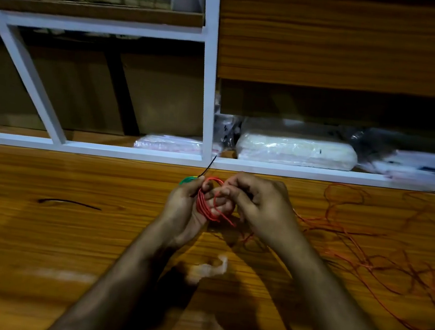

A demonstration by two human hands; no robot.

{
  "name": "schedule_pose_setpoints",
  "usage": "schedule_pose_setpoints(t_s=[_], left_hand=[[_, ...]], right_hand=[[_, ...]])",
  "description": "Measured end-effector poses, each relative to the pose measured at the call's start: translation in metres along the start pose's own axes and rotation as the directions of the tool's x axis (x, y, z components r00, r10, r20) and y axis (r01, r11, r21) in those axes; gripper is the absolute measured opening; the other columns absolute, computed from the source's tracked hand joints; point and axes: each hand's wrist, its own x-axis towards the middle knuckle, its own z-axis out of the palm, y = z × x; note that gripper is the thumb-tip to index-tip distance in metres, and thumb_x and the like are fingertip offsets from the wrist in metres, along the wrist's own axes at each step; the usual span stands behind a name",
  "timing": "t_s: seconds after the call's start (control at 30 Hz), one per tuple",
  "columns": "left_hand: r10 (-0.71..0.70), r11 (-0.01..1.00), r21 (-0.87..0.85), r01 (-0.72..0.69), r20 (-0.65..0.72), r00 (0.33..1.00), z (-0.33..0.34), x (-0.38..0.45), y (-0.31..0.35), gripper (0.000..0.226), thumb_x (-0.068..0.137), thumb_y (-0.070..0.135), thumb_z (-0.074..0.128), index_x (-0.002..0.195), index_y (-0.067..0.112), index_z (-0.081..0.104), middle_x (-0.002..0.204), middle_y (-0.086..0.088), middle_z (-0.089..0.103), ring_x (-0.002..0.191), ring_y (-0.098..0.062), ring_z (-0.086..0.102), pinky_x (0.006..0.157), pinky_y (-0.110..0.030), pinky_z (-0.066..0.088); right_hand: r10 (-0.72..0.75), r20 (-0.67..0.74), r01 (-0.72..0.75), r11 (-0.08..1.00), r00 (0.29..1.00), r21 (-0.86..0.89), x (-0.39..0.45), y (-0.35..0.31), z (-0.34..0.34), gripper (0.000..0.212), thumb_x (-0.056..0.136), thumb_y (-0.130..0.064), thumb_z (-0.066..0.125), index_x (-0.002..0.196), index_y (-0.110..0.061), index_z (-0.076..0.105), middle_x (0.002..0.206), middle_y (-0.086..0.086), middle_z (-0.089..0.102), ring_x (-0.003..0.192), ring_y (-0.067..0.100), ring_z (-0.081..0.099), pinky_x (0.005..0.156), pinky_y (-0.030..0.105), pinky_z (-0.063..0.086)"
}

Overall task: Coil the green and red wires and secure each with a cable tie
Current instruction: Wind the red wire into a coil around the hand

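My left hand (187, 210) grips one red wire (205, 207) coil, one green coil (187, 180) and one black cable tie (207, 167). My right hand (258, 205) curls, seemingly pinching the red strand. A second tie (69, 203) lies on the table (37, 238).

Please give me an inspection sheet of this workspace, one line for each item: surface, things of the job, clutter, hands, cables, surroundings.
Surface: wooden table, glossy, dark grain mark at left.
Job's things: red coil partly wound around the left hand; green coil behind it; black cable tie sticking up.
Clutter: pale scrap near the forearms, blurred.
Hands: left hand holds the coils; right hand has a curled grip by the red coil.
Cables: loose red wire tangled across the table at right.
Surroundings: white-framed shelves with plastic-wrapped packs.
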Motion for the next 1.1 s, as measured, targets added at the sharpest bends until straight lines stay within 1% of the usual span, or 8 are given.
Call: schedule_pose_setpoints(t_s=[0.1,0.23,0.37,0.47,0.73,0.93,1.03,1.1], left_hand=[[0.001,0.997,0.073,0.001,-0.022,1.0,0.002,0.0,-0.004,0.037,0.103,0.023,0.032,0.071,0.011,0.047,0.064,-0.012,0.066,0.053,-0.021,0.066,0.051,-0.029,0.057],[-0.009,0.99,0.144,0.015,-0.045,0.999,0.001,0.002,-0.007,0.039,0.103,0.024,0.034,0.069,0.012,0.048,0.06,-0.012,0.066,0.048,-0.019,0.065,0.049,-0.028,0.057],[-0.054,0.985,0.166,0.052,0.008,0.999,0.0,0.002,-0.002,0.033,0.101,0.025,0.032,0.072,0.014,0.044,0.052,-0.003,0.05,0.036,-0.011,0.043,0.038,-0.019,0.035],[-0.144,0.981,0.145,0.129,0.097,0.985,-0.004,0.003,0.003,0.029,0.098,0.027,0.034,0.073,0.016,0.043,0.053,0.003,0.035,0.037,-0.006,0.027,0.041,-0.02,0.016],[-0.278,0.929,0.283,0.24,0.105,0.955,-0.009,0.004,0.004,0.025,0.094,0.029,0.041,0.077,0.013,0.048,0.046,0.008,0.026,0.034,-0.003,0.019,0.035,-0.019,0.01],[-0.36,0.917,0.238,0.321,0.144,0.922,-0.011,0.0,0.006,0.031,0.096,0.028,0.039,0.068,0.016,0.047,0.046,0.009,0.023,0.032,-0.004,0.021,0.033,-0.02,0.012],[-0.282,0.956,0.122,0.266,0.134,0.95,-0.011,0.003,0.002,0.03,0.095,0.029,0.039,0.067,0.017,0.044,0.043,0.009,0.025,0.03,-0.004,0.022,0.035,-0.02,0.008],[-0.231,0.972,0.074,0.224,0.118,0.966,-0.011,0.003,0.004,0.03,0.093,0.029,0.04,0.066,0.017,0.044,0.042,0.009,0.025,0.029,-0.003,0.022,0.033,-0.018,0.009]], right_hand=[[-0.018,-0.12,-0.001,0.988,0.993,-0.152,-0.001,0.005,0.005,0.01,0.091,-0.026,0.067,0.084,-0.02,0.069,0.065,-0.009,0.069,0.059,0.003,0.063,0.057,0.027,0.05],[-0.06,-0.254,-0.016,0.958,0.965,-0.287,-0.004,0.006,0.01,0.023,0.089,-0.037,0.067,0.074,-0.021,0.063,0.057,-0.005,0.061,0.049,0.008,0.054,0.047,0.024,0.038],[-0.087,-0.284,-0.022,0.932,0.955,-0.363,-0.004,0.01,0.007,0.03,0.089,-0.043,0.066,0.072,-0.02,0.059,0.051,-0.007,0.051,0.046,0.015,0.053,0.043,0.027,0.041],[-0.065,-0.293,-0.057,0.919,0.954,-0.389,-0.003,0.013,0.004,0.032,0.089,-0.049,0.064,0.074,-0.021,0.061,0.052,-0.009,0.05,0.049,0.013,0.052,0.044,0.027,0.042],[-0.118,-0.277,-0.051,0.843,0.954,-0.535,-0.006,0.014,0.005,0.03,0.091,-0.052,0.062,0.079,-0.025,0.062,0.062,-0.007,0.063,0.054,0.011,0.058,0.046,0.023,0.039],[0.083,-0.311,-0.219,0.874,0.947,-0.434,-0.001,0.024,0.0,0.03,0.093,-0.052,0.057,0.08,-0.026,0.061,0.066,-0.011,0.058,0.058,0.009,0.051,0.047,0.025,0.033],[0.209,-0.175,-0.248,0.937,0.962,-0.248,0.0,0.026,0.007,0.034,0.09,-0.063,0.05,0.085,-0.03,0.056,0.078,-0.014,0.062,0.071,0.008,0.059,0.058,0.029,0.046],[0.286,-0.057,-0.291,0.937,0.957,-0.193,-0.001,0.026,0.009,0.053,0.075,-0.08,0.048,0.098,-0.033,0.059,0.094,-0.017,0.067,0.086,0.004,0.062,0.071,0.028,0.051]])
